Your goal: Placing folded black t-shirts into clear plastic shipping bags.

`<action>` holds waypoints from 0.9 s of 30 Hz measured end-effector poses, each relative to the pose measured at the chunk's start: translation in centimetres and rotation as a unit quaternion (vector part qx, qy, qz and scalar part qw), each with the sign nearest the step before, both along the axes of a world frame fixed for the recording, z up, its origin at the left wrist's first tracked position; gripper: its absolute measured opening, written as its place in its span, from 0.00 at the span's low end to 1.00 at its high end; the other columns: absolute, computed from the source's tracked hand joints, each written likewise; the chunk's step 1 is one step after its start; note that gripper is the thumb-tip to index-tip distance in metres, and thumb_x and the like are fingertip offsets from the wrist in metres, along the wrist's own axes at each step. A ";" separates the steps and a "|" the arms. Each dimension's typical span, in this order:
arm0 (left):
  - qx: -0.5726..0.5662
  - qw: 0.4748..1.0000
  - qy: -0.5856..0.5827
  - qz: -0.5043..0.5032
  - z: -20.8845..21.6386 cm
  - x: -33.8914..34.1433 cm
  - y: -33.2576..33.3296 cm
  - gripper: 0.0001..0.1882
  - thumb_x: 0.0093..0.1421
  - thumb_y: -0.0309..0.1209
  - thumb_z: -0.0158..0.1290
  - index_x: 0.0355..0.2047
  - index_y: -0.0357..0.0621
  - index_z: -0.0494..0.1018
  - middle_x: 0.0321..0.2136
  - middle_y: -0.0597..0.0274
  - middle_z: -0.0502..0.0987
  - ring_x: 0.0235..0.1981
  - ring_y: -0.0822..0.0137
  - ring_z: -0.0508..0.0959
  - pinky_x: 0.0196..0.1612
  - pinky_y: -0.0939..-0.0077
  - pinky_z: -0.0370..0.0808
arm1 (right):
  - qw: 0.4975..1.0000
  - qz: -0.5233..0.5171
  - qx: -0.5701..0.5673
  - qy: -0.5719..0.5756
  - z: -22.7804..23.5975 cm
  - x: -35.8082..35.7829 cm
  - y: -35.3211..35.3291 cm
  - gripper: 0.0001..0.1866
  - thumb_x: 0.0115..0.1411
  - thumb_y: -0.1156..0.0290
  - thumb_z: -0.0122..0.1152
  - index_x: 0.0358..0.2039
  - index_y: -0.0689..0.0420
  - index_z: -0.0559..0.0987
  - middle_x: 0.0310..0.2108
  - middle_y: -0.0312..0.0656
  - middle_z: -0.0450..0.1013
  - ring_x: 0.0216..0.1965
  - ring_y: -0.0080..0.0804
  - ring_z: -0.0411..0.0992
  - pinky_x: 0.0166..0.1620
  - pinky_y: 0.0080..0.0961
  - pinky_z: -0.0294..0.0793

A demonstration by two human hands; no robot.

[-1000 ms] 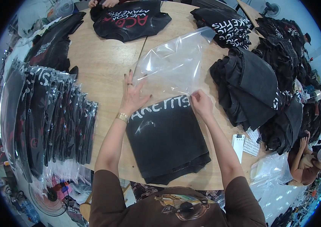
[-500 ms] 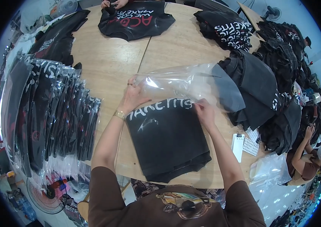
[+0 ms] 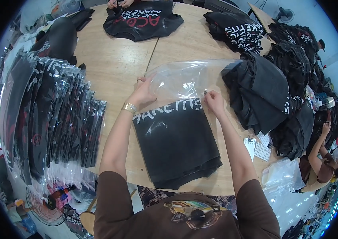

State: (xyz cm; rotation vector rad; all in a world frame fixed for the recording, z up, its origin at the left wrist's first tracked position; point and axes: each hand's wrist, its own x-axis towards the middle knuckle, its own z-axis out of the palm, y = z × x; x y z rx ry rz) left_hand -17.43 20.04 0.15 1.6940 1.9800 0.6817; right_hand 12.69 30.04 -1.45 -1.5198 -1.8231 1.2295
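Both hands grip the near edge of a clear plastic bag (image 3: 185,79), the left hand (image 3: 144,92) pinching its left corner and the right hand (image 3: 213,101) pinching the right corner, so the mouth is held taut and level with the top of the folded black shirt (image 3: 177,143). That shirt lies flat on the tabletop (image 3: 113,67) directly below the hands, its white-lettered edge touching the bag's opening; the rest of the bag spreads away beyond the fingers, apparently empty. Holding both corners keeps the thin film from collapsing and lines it up with the garment's width. A gold wristband (image 3: 129,107) sits on the left wrist.

Left of the left hand, a row of bagged shirts (image 3: 53,119) leans overlapped like tiles, which keeps them compact and countable. Right of the right hand, a heap of loose black shirts (image 3: 260,95) is stacked within reach. Far beyond the hands another shirt (image 3: 143,20) lies spread flat, a second person's hands (image 3: 119,3) at its far edge. Small white tags (image 3: 256,147) lie near the right forearm.
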 end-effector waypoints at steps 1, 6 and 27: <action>-0.027 1.000 -0.007 -0.005 0.0 -0.3 0.4 0.53 0.31 0.29 0.62 0.61 0.56 0.51 0.47 0.31 0.61 0.53 0.43 0.58 0.52 0.64 0.65 | 0.984 0.017 0.150 -0.098 -0.1 -0.1 -0.1 0.14 0.57 0.62 0.51 0.26 0.61 0.76 0.22 0.46 0.75 0.19 0.38 0.73 0.23 0.33 0.70; -0.105 0.994 0.027 -0.020 0.9 -1.3 1.7 0.56 0.31 0.31 0.63 0.62 0.53 0.47 0.45 0.30 0.64 0.49 0.45 0.64 0.51 0.65 0.66 | 0.956 0.001 0.211 -0.203 0.6 -1.6 -0.9 0.13 0.55 0.60 0.53 0.30 0.57 0.76 0.22 0.46 0.74 0.26 0.46 0.73 0.33 0.40 0.71; -0.081 0.997 0.016 -0.008 1.5 0.0 -2.2 0.55 0.38 0.24 0.59 0.64 0.52 0.39 0.53 0.21 0.49 0.58 0.34 0.51 0.57 0.60 0.60 | 0.987 0.077 -0.108 0.087 5.9 -7.9 9.2 0.16 0.54 0.61 0.59 0.32 0.63 0.74 0.36 0.50 0.72 0.37 0.37 0.71 0.42 0.29 0.71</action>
